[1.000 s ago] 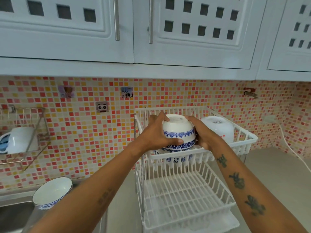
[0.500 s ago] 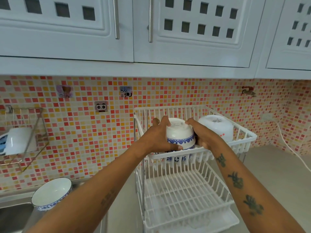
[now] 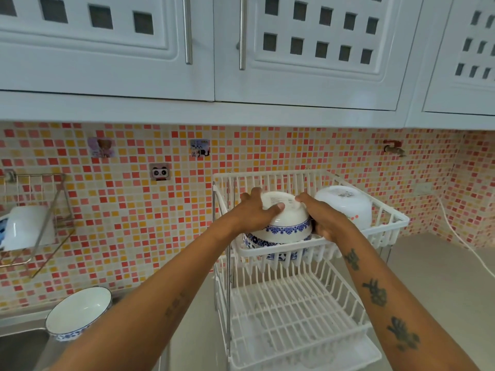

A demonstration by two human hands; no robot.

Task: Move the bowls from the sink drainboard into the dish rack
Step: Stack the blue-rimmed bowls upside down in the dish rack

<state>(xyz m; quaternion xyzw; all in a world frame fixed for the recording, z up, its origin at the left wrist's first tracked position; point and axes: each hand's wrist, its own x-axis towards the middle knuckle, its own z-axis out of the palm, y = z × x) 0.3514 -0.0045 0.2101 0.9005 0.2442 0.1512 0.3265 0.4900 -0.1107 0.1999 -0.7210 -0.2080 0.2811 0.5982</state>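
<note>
Hands: the left hand [image 3: 253, 214] and right hand [image 3: 325, 220] each keep a grip on an upturned blue-patterned bowl [image 3: 284, 224], stacked over another in the dish rack [image 3: 385, 226] top tier. Another bowl [image 3: 79, 313] sits near-left on the drainboard [image 3: 24, 321].

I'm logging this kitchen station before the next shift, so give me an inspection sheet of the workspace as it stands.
Surface: beige counter, bare where visible.
Job's things: blue-patterned bowl upside down in the top tier of the dish rack; another bowl upright by the sink.
Clutter: white bowl inverted in the rack.
Grippers: left hand and right hand both on the patterned bowl.
Cables: white cord along the right wall.
Surroundings: mosaic tiles, white cabinets, wire wall shelf.
</note>
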